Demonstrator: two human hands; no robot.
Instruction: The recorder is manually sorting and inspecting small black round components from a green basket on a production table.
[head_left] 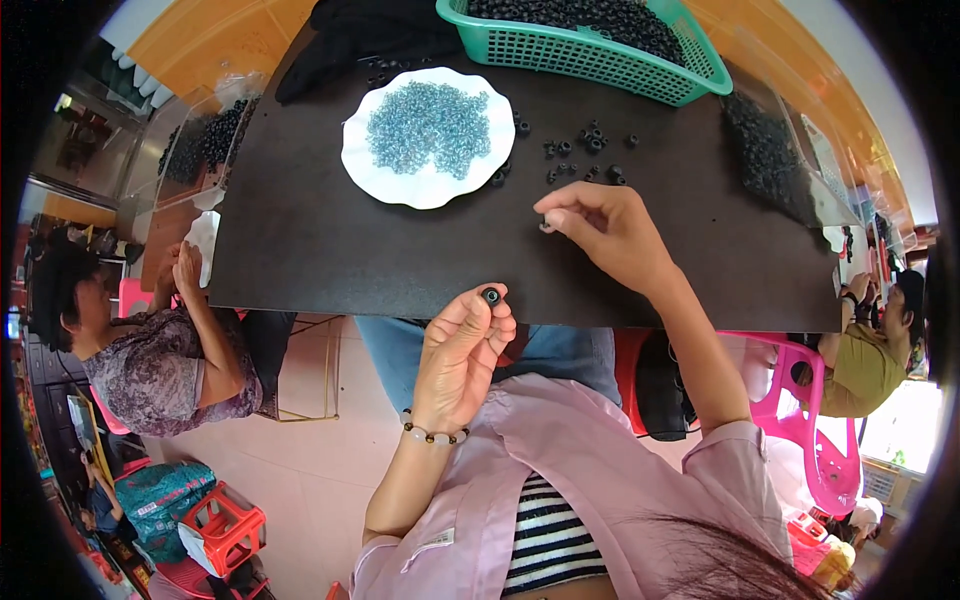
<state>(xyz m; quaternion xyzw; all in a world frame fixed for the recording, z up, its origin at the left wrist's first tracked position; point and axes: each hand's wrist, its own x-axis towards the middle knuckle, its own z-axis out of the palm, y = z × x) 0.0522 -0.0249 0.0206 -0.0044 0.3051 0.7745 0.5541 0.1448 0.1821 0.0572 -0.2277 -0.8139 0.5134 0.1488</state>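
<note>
My left hand [458,352], at the table's near edge, pinches a small black round part [491,296] between thumb and fingers. Its end faces up and shows a lighter ring inside. My right hand [615,232] is raised above the table, farther right, with thumb and forefinger closed on a tiny piece [545,226] too small to name. Beyond it, several loose black round parts [590,138] lie on the dark table. A white scalloped plate [428,192], left of my right hand, holds a heap of tiny clear-bluish pieces [428,125].
At the far edge stands a green plastic basket [590,72] full of black parts. Black cloth [335,50] lies at the far left. A clear bag of black parts [765,150] sits at the right. People sit at both sides, the left one [165,340] close to the table.
</note>
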